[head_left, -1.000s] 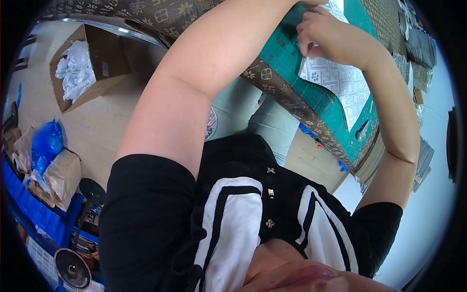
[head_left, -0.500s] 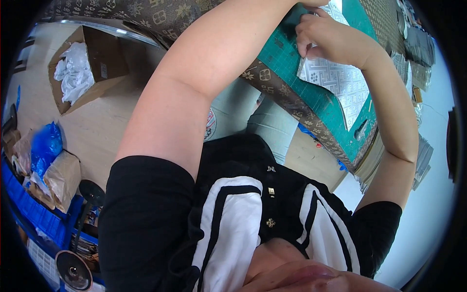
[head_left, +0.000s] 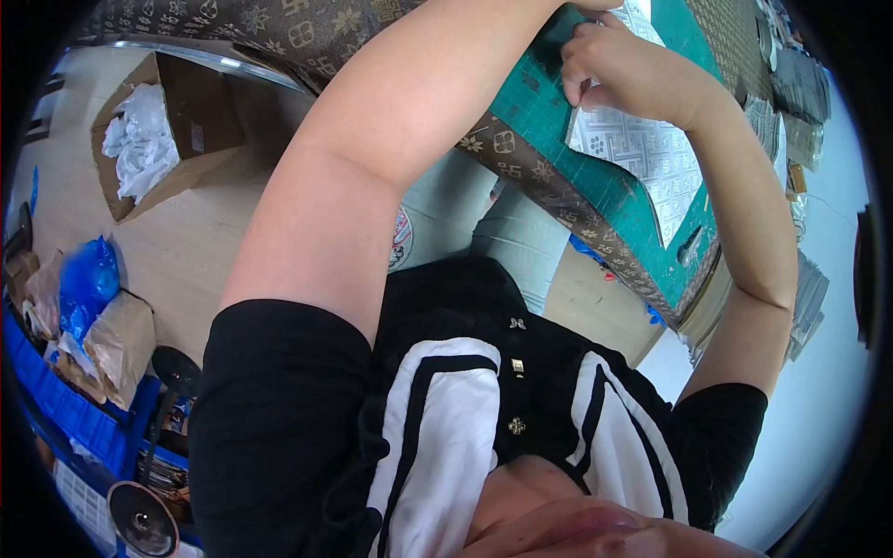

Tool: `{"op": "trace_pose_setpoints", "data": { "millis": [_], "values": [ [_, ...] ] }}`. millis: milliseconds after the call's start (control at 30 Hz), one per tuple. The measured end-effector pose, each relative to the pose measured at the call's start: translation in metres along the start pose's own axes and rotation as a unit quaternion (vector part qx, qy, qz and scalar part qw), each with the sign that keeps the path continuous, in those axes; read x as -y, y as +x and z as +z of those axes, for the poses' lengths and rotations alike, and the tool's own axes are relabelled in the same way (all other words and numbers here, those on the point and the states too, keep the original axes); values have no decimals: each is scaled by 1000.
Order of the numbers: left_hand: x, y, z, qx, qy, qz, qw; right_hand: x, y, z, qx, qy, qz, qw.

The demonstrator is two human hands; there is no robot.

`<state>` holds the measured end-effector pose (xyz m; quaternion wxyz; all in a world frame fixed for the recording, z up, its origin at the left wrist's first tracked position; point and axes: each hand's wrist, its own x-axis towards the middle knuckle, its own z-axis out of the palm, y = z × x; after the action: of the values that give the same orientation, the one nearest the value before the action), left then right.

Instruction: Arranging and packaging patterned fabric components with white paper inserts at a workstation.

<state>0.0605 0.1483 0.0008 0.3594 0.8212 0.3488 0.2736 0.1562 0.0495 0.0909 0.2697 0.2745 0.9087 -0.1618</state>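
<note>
We list first the work surface: a green cutting mat laid on a table whose edge is covered in brown patterned cloth, both curving across the upper frame. On the mat lies a pale printed sheet of small repeated patterns, its near corner overhanging toward the table's edge. Our right hand rests curled at the sheet's upper left edge, fingertips pinched together on it. Our left hand runs out of view at the top rim; whether it grips anything we cannot tell. Further stacks of grey sheets sit along the table's far right side. Below the table we record a light wooden floor. On it, an open cardboard box holding crumpled white paper. At the left rim, a blue plastic bag beside brown paper-wrapped bundles, all set upon blue crates. Near these, a round dark disc at the lower left.
</note>
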Motion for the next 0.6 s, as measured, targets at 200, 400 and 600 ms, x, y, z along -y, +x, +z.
{"op": "trace_pose_setpoints", "data": {
  "millis": [200, 400, 600],
  "values": [
    [0, -3, 0, -8, 16, 16, 1000, 3, -1, -1, -8, 10, 9, 1000],
    [8, 6, 4, -12, 17, 27, 999, 0, 3, -3, 12, 36, 34, 999],
    [21, 11, 11, -23, 5, 51, 998, 12, -13, 6, -174, -7, -21, 984]
  ]
}}
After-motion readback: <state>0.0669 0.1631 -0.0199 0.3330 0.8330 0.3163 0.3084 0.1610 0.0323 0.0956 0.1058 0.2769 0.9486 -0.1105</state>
